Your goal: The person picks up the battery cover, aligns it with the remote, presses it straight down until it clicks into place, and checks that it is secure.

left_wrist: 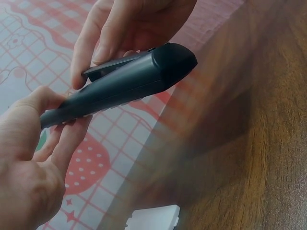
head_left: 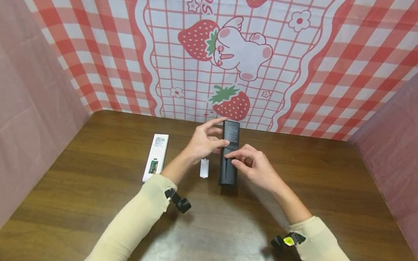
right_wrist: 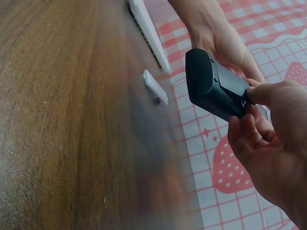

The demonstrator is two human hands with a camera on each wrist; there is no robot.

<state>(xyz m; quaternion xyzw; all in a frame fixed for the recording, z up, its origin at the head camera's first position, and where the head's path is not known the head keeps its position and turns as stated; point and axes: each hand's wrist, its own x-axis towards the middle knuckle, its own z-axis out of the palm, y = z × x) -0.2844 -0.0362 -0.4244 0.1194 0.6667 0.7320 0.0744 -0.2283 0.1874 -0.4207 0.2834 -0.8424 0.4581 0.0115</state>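
Observation:
A black remote is held back side up above the table, its printed label facing the head camera. My left hand grips its upper part from the left, thumb on the back and fingers beneath. At the remote's other half, my right hand pinches the black battery cover, which is tilted up at one end in the left wrist view. In the right wrist view the cover's far end still meets the remote. What lies under the cover is mostly hidden.
A white remote lies on the wooden table at the left, its battery compartment uncovered. A small white cover lies between it and the black remote. Behind stands a strawberry-patterned cloth; pink cloth hangs at both sides.

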